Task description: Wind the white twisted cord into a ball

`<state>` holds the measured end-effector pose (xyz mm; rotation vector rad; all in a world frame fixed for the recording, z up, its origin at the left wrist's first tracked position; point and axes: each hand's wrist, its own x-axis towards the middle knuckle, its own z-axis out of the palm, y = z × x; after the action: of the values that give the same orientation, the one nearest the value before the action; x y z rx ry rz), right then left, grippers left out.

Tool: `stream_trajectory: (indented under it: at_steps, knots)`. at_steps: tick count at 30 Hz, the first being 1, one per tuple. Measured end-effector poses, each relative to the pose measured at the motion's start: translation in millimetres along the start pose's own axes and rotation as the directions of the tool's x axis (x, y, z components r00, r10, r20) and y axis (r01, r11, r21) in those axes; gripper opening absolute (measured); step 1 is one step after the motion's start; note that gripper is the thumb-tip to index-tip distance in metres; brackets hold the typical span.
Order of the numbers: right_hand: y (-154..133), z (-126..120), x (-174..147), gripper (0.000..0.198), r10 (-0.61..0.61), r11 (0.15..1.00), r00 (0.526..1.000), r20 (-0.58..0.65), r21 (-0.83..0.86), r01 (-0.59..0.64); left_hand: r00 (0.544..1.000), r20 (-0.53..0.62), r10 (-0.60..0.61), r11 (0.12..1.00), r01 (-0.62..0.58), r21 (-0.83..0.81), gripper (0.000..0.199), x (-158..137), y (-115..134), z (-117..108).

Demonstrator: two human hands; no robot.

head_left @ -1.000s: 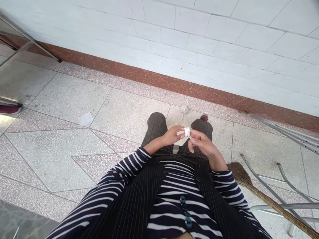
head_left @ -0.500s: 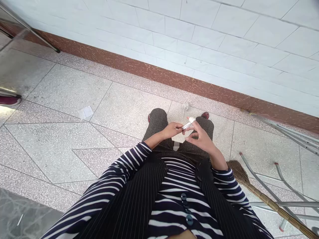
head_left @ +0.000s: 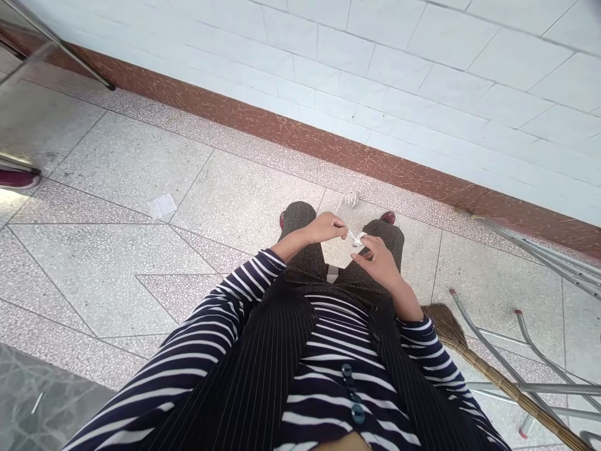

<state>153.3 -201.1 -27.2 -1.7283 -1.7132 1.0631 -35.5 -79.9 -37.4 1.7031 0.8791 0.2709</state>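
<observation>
My left hand (head_left: pixel 328 228) is closed, thumb and fingertips pinching white yarn (head_left: pixel 352 237) that spans the short gap to the other hand. My right hand (head_left: pixel 379 264) has its index finger and thumb curled around a small bunch of the same white yarn; whether a thin tool is in it I cannot tell. Both hands are above my knees, fingertips close together. A ball of white yarn (head_left: pixel 350 199) lies on the floor beyond my hands, near the wall. From its left side a loose strand runs toward my left hand.
A straw broom (head_left: pixel 498 376) leans at the right, across metal chair legs (head_left: pixel 488 344). A white paper (head_left: pixel 162 206) lies on the floor at left. The tiled wall (head_left: pixel 357 69) rises ahead. Part of a purple shoe (head_left: pixel 19 180) shows at the far left.
My left hand has moved up and slightly away from me, still pinching the yarn. My right hand has tipped, its fingers now lower, and the loose strand by the ball has swung left.
</observation>
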Motion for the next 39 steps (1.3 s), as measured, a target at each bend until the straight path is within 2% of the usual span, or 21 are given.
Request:
stream_trajectory:
  at_steps: [2,5,8,10,13,15,19,22,25,27,29,31,34,36,39]
  knots:
    - [-5.7,-3.1,-2.7,0.031,0.022,0.981,0.996,0.083,0.193,-0.038,0.999,-0.001,0.038,0.999,-0.038,-0.013,0.028,1.2,-4.6,6.6]
    - [-15.5,-10.9,-7.0,0.038,-0.017,0.883,0.983,0.183,0.465,-0.072,0.992,-0.018,0.123,0.99,-0.124,-0.073,0.03,-3.5,-10.9,20.1]
    - [-24.4,-18.4,-10.0,0.049,-0.068,0.764,0.974,0.217,0.64,-0.089,0.968,-0.151,0.199,0.969,-0.217,-0.114,0.035,-10.8,-16.2,29.8]
    - [-28.6,-21.0,-10.7,0.052,-0.095,0.722,0.965,0.244,0.684,-0.102,0.934,-0.241,0.264,0.955,-0.288,-0.069,0.038,-14.0,-17.4,31.9]
    - [-32.3,-20.8,-9.9,0.053,-0.127,0.682,0.96,0.248,0.725,-0.097,0.906,-0.263,0.332,0.942,-0.334,0.038,0.038,-14.3,-14.6,31.7]
    - [-33.7,-19.3,-9.0,0.051,-0.151,0.656,0.96,0.234,0.75,-0.08,0.914,-0.244,0.325,0.945,-0.322,0.054,0.037,-12.6,-11.8,32.4]
    - [-35.4,-18.3,-7.8,0.052,-0.152,0.627,0.971,0.187,0.777,-0.052,0.96,-0.139,0.244,0.963,-0.257,-0.085,0.032,-10.2,-10.9,37.2]
    - [-34.0,-19.5,-7.2,0.063,-0.118,0.661,0.98,0.161,0.749,-0.044,0.98,-0.045,0.195,0.97,-0.199,-0.137,0.035,-12.0,-14.3,40.7]
    - [-28.9,-20.7,-5.9,0.066,-0.113,0.71,0.987,0.116,0.704,-0.001,0.992,-0.028,0.122,0.984,-0.124,-0.13,0.034,-17.0,-17.3,41.2]
    - [-23.4,-21.2,-4.0,0.067,-0.105,0.775,0.991,0.077,0.631,0.033,0.997,0.001,0.083,0.989,-0.083,-0.119,0.032,-21.4,-17.2,39.3]
    - [-16.3,-21.1,-1.1,0.071,-0.074,0.887,0.997,0.031,0.46,0.052,0.995,0.039,0.09,0.993,-0.087,-0.083,0.03,-25.6,-14.7,35.2]
    - [-8.2,-19.6,2.2,0.075,-0.017,0.981,1.0,-0.027,0.194,0.022,0.99,0.057,0.127,0.992,-0.126,-0.012,0.031,-28.4,-9.6,29.2]
    - [3.1,-13.5,5.4,0.077,0.047,0.996,0.998,-0.048,-0.077,-0.05,0.979,0.052,0.197,0.972,-0.202,0.121,0.031,-27.1,0.8,18.0]
    - [8.0,-7.9,5.3,0.075,0.058,0.992,0.998,-0.021,-0.108,-0.06,0.969,0.036,0.246,0.948,-0.248,0.2,0.03,-21.6,7.1,10.4]
    - [9.5,-1.2,2.5,0.065,0.066,0.997,0.998,-0.007,-0.046,-0.066,0.957,-0.032,0.289,0.922,-0.27,0.277,0.026,-8.7,11.5,1.7]
